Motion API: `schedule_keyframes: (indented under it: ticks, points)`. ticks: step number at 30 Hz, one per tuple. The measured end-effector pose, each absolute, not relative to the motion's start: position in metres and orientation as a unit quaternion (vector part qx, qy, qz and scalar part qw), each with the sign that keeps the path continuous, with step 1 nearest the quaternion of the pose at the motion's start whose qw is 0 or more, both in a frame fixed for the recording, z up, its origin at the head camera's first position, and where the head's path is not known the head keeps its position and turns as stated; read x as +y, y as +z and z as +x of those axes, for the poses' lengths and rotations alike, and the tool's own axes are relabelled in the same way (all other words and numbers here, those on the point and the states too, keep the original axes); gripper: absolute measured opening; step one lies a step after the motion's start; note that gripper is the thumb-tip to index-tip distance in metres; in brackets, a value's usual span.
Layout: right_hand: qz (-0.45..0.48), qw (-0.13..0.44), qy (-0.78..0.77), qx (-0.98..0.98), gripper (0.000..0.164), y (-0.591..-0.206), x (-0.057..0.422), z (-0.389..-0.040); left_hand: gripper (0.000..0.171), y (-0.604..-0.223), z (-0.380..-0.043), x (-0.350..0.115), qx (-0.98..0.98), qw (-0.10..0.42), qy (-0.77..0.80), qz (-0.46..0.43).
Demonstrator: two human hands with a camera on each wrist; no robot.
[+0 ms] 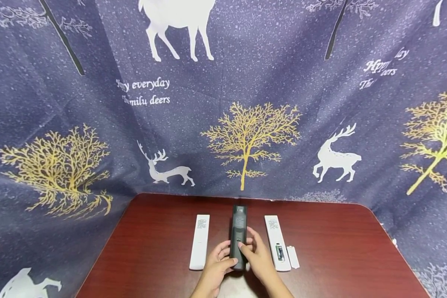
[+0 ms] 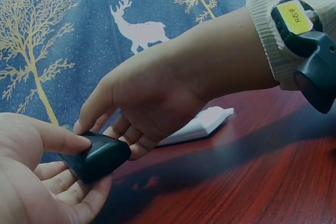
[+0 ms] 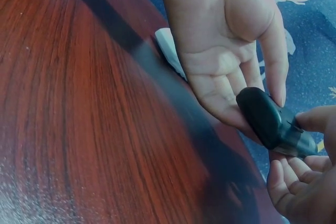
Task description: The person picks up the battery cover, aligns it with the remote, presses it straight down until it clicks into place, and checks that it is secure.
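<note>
A black remote control (image 1: pixel 240 223) lies back side up between both hands over the table's middle. My left hand (image 1: pixel 217 265) grips its near end from the left, thumb on top and fingers along the side and below. From the right my right hand (image 1: pixel 258 257) holds it, the thumb pressing on the back near a small latch mark (image 1: pixel 239 239), fingers at the far side. In the left wrist view the rounded near end of the remote (image 2: pixel 102 158) shows between the hands. The right wrist view shows the same end of the remote (image 3: pixel 262 116).
A white remote (image 1: pixel 199 242) lies left of the hands. On the right, another white remote (image 1: pixel 272 229) has an uncovered battery compartment with a battery (image 1: pixel 280 253) inside; its white cover (image 1: pixel 293 257) lies beside it. A patterned cloth (image 1: pixel 223 82) hangs behind the reddish-brown table (image 1: pixel 331 244).
</note>
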State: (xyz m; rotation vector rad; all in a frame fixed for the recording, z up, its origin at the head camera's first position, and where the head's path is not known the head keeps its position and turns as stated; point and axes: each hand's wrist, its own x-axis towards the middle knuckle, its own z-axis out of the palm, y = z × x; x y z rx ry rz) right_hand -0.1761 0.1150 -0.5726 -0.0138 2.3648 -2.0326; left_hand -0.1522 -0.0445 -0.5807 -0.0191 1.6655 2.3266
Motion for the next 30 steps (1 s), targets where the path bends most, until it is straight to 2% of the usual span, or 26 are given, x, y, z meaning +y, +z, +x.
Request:
schedule_keyframes:
  ticks: [30]
  points:
    - [-0.007,0.011,-0.65,0.76,0.068,-0.5706,0.1152,-0.1737,0.068,-0.5823,-0.1514,-0.0425,0.59,0.139,0.795,-0.017]
